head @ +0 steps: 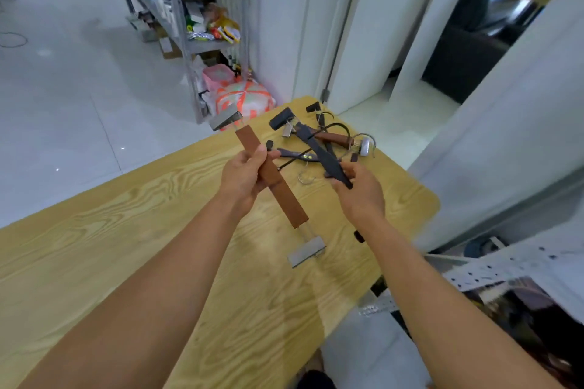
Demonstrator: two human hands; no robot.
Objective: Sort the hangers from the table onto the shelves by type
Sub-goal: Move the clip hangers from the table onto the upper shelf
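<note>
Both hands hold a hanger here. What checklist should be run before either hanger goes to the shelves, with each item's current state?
1. Left hand grips the brown wooden clip hanger: ok, fingers wrapped round its bar.
2. Right hand grips the black clip hanger: ok, holding its near end.
3. Black clip hanger free of the pile of hangers: not ok, its far end lies among them.
4. Metal shelving unit in view: ok, beyond the wooden table.
5. Free shelf spot for each type: cannot tell.

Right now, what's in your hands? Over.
Left hand grips brown clip hanger, lifted. Right hand grips black hanger at its near end. Other hangers tangled under it on table.
</note>
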